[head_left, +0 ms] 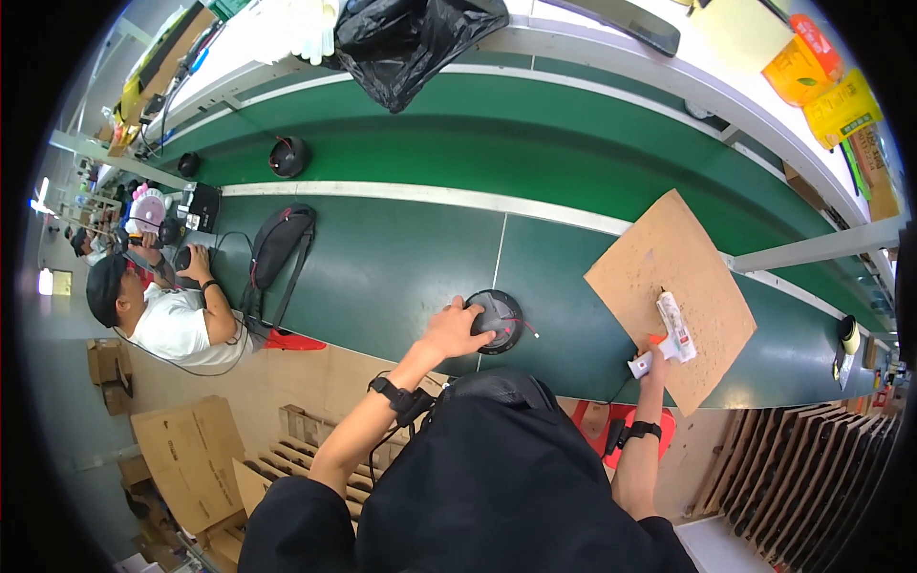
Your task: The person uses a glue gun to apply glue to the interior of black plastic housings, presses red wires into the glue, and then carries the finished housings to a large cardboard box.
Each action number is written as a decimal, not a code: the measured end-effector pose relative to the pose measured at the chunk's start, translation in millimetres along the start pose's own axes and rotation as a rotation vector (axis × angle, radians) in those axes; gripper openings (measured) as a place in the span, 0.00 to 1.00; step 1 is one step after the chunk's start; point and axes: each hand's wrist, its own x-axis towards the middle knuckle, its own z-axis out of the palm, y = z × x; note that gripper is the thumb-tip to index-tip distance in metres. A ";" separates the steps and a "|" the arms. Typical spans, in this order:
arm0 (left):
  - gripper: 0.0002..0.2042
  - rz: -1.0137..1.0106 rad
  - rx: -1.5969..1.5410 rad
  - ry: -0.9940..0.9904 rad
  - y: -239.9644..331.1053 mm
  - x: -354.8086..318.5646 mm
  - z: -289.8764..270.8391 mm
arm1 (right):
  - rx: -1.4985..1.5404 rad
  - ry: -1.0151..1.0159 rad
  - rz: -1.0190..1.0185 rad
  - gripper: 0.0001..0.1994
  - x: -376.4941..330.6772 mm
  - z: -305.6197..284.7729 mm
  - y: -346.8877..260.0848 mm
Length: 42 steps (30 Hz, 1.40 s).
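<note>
Single head cam, left of my pair, fisheye. Looks steeply down from above my chest at the near edge of the green bench [401,258]. Close range; the bench's far edge bows along the top rim. My forearms enter from bottom.

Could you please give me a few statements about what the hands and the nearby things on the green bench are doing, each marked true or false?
1. The left hand rests on a round black part. True.
2. The right hand holds a screwdriver. False: it grips a white tube with an orange tip.
3. The tube lies over a brown board. True.
4. The round black part sits on the brown board. False: it sits on the green belt, apart from the board.
5. A black bag lies on the belt to the person's left. True.
</note>
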 end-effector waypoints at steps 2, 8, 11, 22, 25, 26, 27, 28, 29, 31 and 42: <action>0.28 0.015 -0.165 -0.005 -15.0 -2.0 -0.1 | 0.303 -0.446 0.270 0.17 -13.7 -4.2 -26.8; 0.24 0.030 -0.293 -0.048 -22.8 6.5 6.8 | 0.253 -0.563 0.160 0.17 -75.4 -39.1 -88.3; 0.27 0.194 -0.427 0.017 -45.0 19.4 28.7 | 0.202 -0.699 0.081 0.17 -112.6 -55.0 -106.6; 0.27 -0.174 -0.696 -0.582 -26.9 3.2 45.4 | 0.189 -0.890 -0.096 0.14 -201.6 -89.0 -99.3; 0.19 0.092 -0.518 -0.397 -36.7 22.7 29.5 | -0.039 -1.009 -0.254 0.22 -223.7 -100.2 -96.9; 0.20 0.113 -0.907 -0.428 -39.7 29.6 29.2 | -0.153 -1.057 -0.357 0.21 -228.3 -103.4 -94.8; 0.21 0.205 -0.970 -0.490 -34.6 35.8 21.1 | -0.217 -1.071 -0.296 0.20 -234.8 -107.5 -90.4; 0.23 0.294 -1.026 -0.551 -26.1 40.4 7.5 | -0.267 -1.129 -0.384 0.22 -237.2 -105.3 -90.4; 0.19 0.308 -0.936 -0.650 -15.3 42.7 -3.4 | -0.311 -1.162 -0.396 0.23 -240.4 -100.8 -91.2; 0.14 0.346 -0.877 -0.707 -16.2 52.4 5.9 | -0.324 -1.196 -0.497 0.17 -249.0 -82.6 -94.7; 0.07 0.193 -0.950 -0.604 9.2 81.9 32.2 | -0.626 -1.084 -0.719 0.15 -269.3 -40.3 -79.4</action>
